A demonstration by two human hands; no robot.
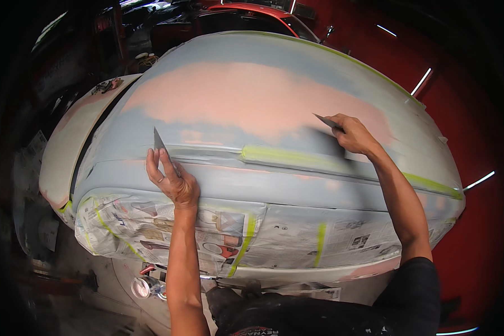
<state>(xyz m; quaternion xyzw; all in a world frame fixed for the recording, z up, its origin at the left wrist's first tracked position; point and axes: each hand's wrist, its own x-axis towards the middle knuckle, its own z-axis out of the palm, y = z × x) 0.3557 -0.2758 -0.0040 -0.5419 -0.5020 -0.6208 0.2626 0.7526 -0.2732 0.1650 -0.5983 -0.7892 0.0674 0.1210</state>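
In front of me is a car roof (pixel 218 47) coated in grey primer, with a broad pink patch of body filler (pixel 224 92) across its middle. My left hand (pixel 175 180) is over the near left edge of the roof, its fingers pinching a thin grey putty knife (pixel 158 139) with the blade pointing up. Over the right part of the pink patch, my right hand (pixel 353 134) is closed around a second putty knife (pixel 326 121), its tip pointing left. Whether this blade touches the surface I cannot tell.
Newspaper masking (pixel 288 232) with green tape (pixel 321 245) covers the car's near side. More green tape (pixel 297 157) runs along the roof's near groove. An open can (pixel 140 288) stands on the floor at lower left. A red car (pixel 257 8) is behind; small items rest on the pale panel (pixel 67 145) at left.
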